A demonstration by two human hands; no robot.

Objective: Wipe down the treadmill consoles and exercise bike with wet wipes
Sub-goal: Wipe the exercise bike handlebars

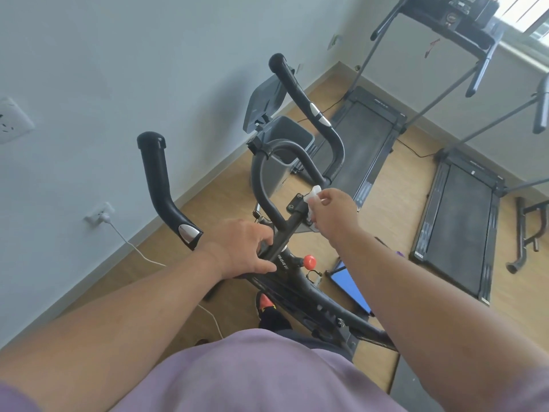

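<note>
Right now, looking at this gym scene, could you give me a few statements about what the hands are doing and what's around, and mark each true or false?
1. The right hand holds a white wipe against the bike. True.
2. The left hand hangs free. False: it grips the bike's stem.
3. The bike's knob is red. True.
4. The bin stands on a treadmill. False: it stands on the floor by the wall.
5. Two treadmills lie beyond the bike. True.

Wet wipe (312,200) mostly hidden by right hand (332,212), treadmill console (457,7) cropped
</note>
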